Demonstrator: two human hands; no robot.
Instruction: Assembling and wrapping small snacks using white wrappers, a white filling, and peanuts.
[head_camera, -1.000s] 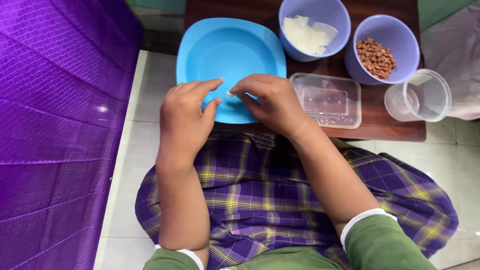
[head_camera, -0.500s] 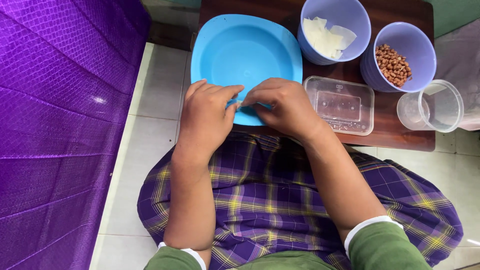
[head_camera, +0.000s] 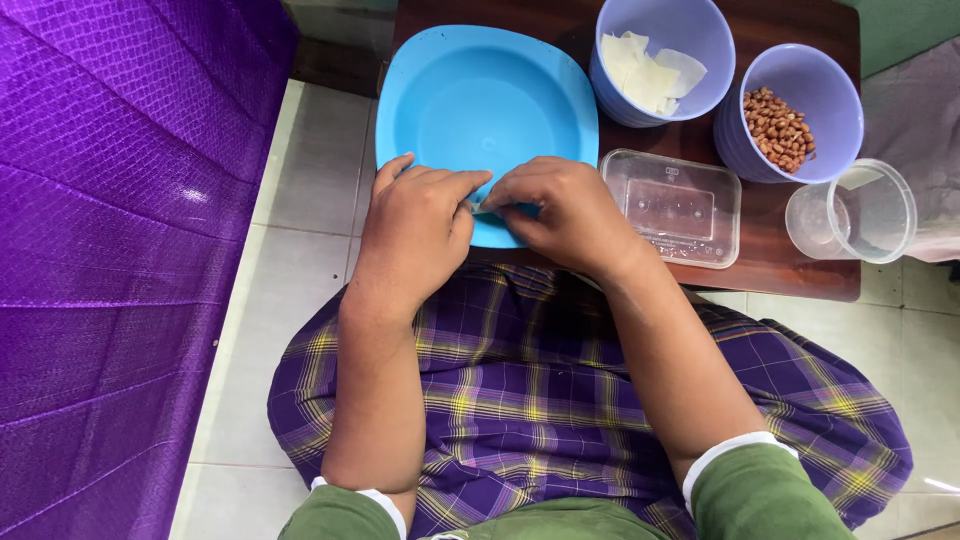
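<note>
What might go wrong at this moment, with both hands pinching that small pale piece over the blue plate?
The left hand and right hand pinch a small pale piece between the fingertips; it looks thin and may tear or slip. The blue plate overhangs the wooden table edge, so pressing down might tip it. The clear cup sits near the table's corner, and the right elbow swinging out might knock it.

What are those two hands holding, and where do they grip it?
A small pale piece, pinched at its ends between left hand and right hand fingertips, over the blue plate.
</note>
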